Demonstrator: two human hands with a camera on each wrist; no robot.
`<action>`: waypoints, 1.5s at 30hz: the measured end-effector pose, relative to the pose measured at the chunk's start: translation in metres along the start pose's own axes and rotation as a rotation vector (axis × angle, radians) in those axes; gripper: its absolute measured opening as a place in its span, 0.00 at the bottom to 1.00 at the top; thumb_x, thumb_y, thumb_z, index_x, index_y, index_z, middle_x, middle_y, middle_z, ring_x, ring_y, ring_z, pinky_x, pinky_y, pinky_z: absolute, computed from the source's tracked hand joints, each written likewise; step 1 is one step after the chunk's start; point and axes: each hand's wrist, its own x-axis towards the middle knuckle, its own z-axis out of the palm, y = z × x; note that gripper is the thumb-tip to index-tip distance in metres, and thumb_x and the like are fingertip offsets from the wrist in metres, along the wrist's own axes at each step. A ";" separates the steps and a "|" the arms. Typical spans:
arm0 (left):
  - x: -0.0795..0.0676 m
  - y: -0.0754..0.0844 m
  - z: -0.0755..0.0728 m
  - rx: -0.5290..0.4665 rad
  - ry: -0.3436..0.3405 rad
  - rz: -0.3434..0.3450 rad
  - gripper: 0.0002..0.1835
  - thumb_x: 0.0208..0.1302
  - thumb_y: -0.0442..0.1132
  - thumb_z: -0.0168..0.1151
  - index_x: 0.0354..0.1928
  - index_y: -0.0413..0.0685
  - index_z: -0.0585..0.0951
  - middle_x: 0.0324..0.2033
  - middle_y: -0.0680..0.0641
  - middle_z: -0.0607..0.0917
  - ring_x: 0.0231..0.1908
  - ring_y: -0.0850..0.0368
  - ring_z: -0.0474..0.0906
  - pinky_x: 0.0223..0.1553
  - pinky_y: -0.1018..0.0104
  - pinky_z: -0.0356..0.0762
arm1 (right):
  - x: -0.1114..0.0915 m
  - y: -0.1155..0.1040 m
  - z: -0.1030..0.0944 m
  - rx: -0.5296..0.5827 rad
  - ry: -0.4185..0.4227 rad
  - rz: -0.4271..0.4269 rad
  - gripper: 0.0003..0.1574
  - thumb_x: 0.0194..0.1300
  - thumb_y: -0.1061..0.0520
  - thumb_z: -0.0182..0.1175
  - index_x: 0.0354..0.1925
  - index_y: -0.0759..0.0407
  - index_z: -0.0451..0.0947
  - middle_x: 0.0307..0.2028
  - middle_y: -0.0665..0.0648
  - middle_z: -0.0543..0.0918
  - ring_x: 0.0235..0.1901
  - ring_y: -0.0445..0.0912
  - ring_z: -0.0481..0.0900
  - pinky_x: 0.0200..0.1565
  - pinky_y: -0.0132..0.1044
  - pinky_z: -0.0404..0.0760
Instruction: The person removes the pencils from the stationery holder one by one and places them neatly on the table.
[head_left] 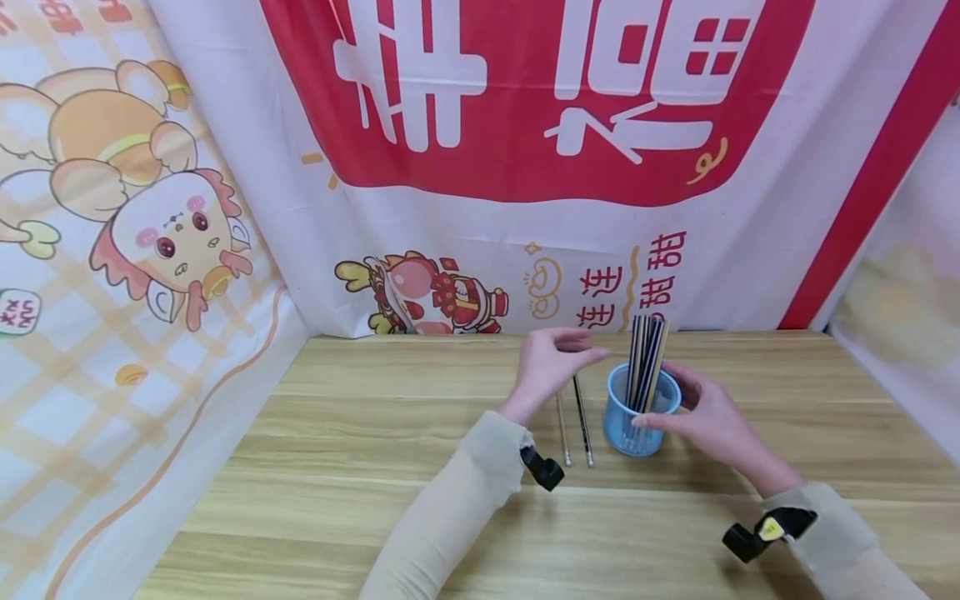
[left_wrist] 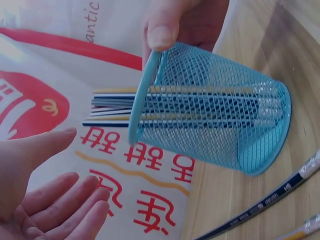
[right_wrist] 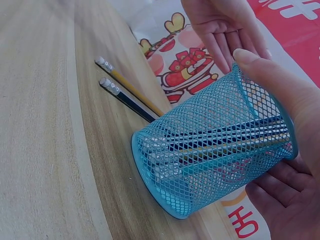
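A blue mesh pencil holder stands upright on the wooden table, with several pencils in it, their ends rising above the rim. My right hand holds the holder from the right, thumb over the near rim and fingers around the far side. To the left of the holder, my left hand hovers with thumb and fingers apart, nothing between them, as the left wrist view shows. Below that hand lie a yellow pencil and a black pencil, side by side, eraser ends toward me; the hand partly covers their far ends.
The wooden table runs back to a printed cloth hanging along its far edge. Another printed cloth borders the left side. Black wrist camera mounts sit on both sleeves.
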 end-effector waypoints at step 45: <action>0.020 -0.018 0.049 -0.065 -0.102 0.042 0.14 0.58 0.46 0.78 0.47 0.57 0.90 0.37 0.62 0.89 0.37 0.70 0.83 0.41 0.73 0.82 | 0.000 -0.002 0.000 0.028 -0.006 0.017 0.62 0.57 0.41 0.77 0.76 0.64 0.58 0.69 0.70 0.68 0.66 0.66 0.69 0.66 0.63 0.68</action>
